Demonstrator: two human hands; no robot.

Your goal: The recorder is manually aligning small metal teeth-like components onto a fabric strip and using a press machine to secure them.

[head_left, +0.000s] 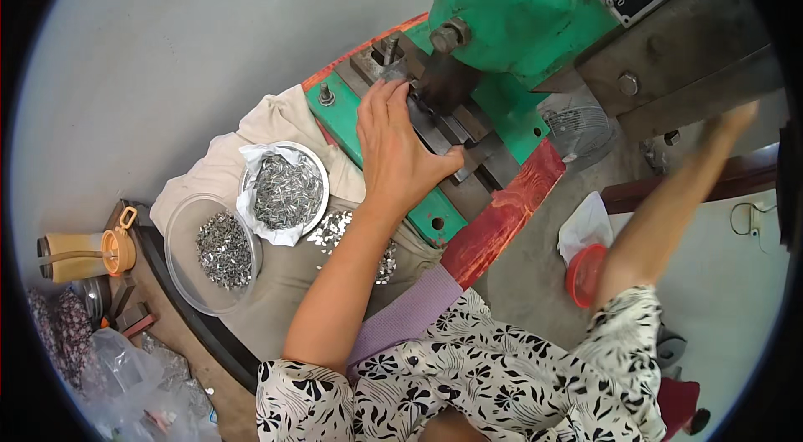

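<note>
Four fingers of the left hand were held close together, the thumb spread apart; the tips were rested on the metal block clamped to the green press. Whether a small part was pinched beneath them could not be told. The hand was spread beside the dark punch, presumably to steady something there. Loose flat pieces were strewn near the left forearm. Farther left, a dish of metal pins and a clear tub of small bits were set on cloth, probably for easy reach. The right hand was extended far right, blurred; its finger state could not be told.
</note>
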